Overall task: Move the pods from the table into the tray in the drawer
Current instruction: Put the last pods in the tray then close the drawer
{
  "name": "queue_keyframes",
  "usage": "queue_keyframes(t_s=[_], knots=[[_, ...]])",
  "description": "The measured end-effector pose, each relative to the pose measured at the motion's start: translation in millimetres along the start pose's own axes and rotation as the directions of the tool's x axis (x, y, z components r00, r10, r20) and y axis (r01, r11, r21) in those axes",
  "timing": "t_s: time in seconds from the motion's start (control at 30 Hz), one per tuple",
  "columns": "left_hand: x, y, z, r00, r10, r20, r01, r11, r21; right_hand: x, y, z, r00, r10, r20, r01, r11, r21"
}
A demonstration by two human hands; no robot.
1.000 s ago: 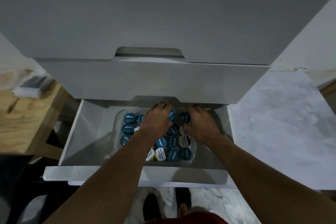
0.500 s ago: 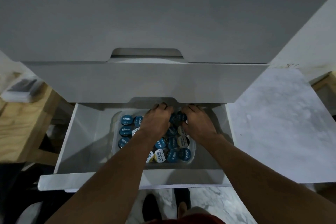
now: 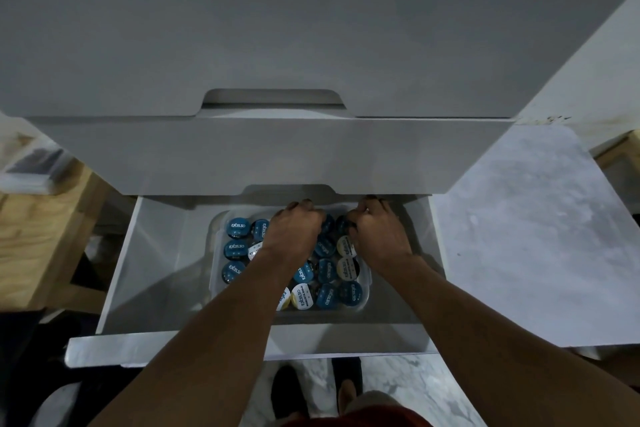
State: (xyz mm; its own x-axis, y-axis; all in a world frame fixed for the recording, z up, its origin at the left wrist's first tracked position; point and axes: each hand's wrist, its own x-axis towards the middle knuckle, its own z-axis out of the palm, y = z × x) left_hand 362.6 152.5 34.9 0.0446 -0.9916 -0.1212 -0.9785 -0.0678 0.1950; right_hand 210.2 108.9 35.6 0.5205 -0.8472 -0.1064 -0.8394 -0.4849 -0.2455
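Open white drawer (image 3: 138,270) fills the lower centre of the frame. A clear plastic tray (image 3: 367,279) sits inside it, right of the drawer's middle. The tray is packed with small round foil-lidded pods, mostly blue pods (image 3: 236,228) plus a few white-and-yellow pods (image 3: 302,295), all lids up. They are round, so there is no long axis to line up with. No pods show anywhere outside the tray, and the table they come from can't be picked out for sure.

Key relation: both hands are right over the tray's top end in the frame, the pods directly beneath and just below them. The left hand (image 3: 294,236) is over the middle of the top row. The right hand (image 3: 377,236) is over the top-right corner, its thumb just beside a dark blue pod (image 3: 341,224). Neither hand is clearly nearer, and they sit side by side with a narrow gap.

Pose: both forearms run up from the bottom of the frame, converging, backs of the hands up. The fingers of both hands curl downward, and the tips tuck under the edge of the closed grey-white drawer front (image 3: 270,156) above. Can't tell whether either hand holds a pod or just presses on them, as the palms are hidden.

Judgement: placing or settling pods into the last gaps, with the task near its end.

Wooden furniture (image 3: 34,236) is at the left, pale marbled floor (image 3: 519,236) at the right.
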Motion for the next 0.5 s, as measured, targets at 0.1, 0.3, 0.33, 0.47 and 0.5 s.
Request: queue_keyframes(t_s=[0.1,0.3,0.33,0.47,0.5], knots=[[1.3,2.8,2.0,1.000,-0.005,0.004,0.005,1.000,0.017,0.7,-0.8,-0.4,1.000,0.005,0.007,-0.005,1.000,0.005],[0.1,2.4,2.1,1.000,-0.002,-0.016,0.002,1.000,-0.001,1.1,1.5,-2.3,0.999,0.007,0.035,-0.008,0.999,0.040],[-0.2,2.6,1.9,1.000,-0.002,-0.018,0.002,1.000,-0.001,0.9,2.1,-2.7,0.999,0.007,0.041,-0.008,0.999,0.045],[-3.0,3.4,-1.6,0.999,-0.002,-0.037,0.002,1.000,0.002,1.2,5.3,-3.5,0.999,-0.003,0.049,0.000,0.997,0.075],[-4.4,3.3,-3.0,0.999,-0.003,-0.042,0.003,1.000,0.006,1.4,6.3,-3.9,0.999,-0.003,0.048,-0.001,0.997,0.082]])
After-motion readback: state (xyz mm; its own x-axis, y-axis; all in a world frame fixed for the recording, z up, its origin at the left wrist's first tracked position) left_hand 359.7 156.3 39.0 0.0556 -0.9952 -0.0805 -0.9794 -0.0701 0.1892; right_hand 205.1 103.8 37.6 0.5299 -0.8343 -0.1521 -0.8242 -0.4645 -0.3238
